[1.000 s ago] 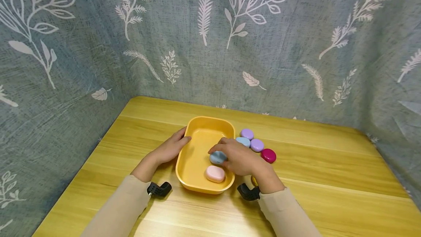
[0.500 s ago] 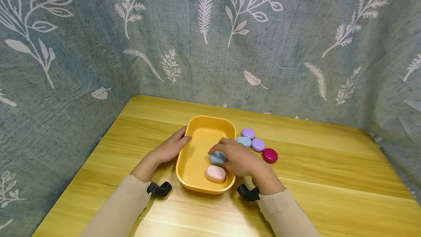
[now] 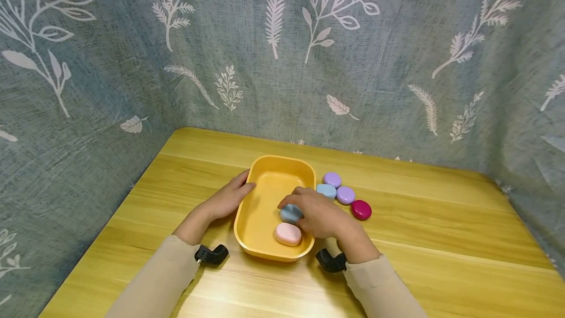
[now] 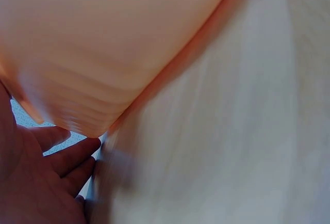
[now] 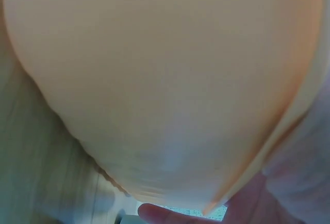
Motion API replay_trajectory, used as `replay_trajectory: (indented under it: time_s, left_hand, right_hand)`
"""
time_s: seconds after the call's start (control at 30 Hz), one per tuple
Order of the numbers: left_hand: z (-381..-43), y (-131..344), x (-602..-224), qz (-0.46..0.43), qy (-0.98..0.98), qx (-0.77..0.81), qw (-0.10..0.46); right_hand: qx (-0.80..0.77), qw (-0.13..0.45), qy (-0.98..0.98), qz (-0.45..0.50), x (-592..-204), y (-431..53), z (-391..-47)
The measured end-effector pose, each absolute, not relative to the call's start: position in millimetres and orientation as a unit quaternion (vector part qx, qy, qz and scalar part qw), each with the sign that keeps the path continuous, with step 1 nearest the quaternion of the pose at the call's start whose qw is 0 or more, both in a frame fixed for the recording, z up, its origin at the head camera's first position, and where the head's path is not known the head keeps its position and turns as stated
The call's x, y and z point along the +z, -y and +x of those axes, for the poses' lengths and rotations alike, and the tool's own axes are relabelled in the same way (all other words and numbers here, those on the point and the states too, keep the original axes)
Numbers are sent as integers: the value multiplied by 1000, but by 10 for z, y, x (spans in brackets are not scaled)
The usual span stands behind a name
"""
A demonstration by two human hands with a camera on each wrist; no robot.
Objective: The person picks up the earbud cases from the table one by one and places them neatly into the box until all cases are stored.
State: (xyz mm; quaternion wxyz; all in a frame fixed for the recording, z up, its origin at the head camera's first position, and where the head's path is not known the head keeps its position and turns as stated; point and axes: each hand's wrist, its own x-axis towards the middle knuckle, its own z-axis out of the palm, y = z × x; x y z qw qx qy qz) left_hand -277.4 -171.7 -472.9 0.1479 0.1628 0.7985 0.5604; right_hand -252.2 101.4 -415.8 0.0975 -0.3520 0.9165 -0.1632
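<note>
A yellow rectangular container point(image 3: 260, 229) with rounded corners stands on the table. My left hand point(image 3: 224, 199) holds its left side, thumb over the rim and fingers along the outer wall. In the left wrist view the fingers point(image 4: 72, 157) are nearly straight, close against that wall. My right hand point(image 3: 319, 210) reaches over the right rim, fingers and thumb around a glossy blue oval, soap-like piece point(image 3: 290, 213) inside. Nearer the front, a pink oval piece point(image 3: 288, 234) lies in the container. The right wrist view mostly shows the container's outer wall point(image 5: 154, 79), with part of a finger below.
Right of the container lie two purple round pieces point(image 3: 346, 195), a light blue one point(image 3: 326, 191) and a dark magenta one point(image 3: 361, 210). The wooden table point(image 3: 441, 239) meets a leaf-patterned grey-blue cloth point(image 3: 247, 97) at the back and sides.
Both hands keep nearly the same positions, the right still around the blue piece. The view shifts slightly. A small yellow thing by the right wrist, visible earlier, is now almost wholly hidden.
</note>
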Motion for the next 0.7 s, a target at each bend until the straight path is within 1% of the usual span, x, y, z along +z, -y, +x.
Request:
replay_trajectory:
  time_s: [0.5,0.7]
  left_hand:
    - [-2784,1707,-4715,158,-802,557,146]
    - [-2774,1706,-4727,157,-800,561,146]
  right_hand:
    - [-162,87,-922,-341,-4170,-1005,-2517]
    - [-166,92,-920,-344,-4172,-1010,-2513]
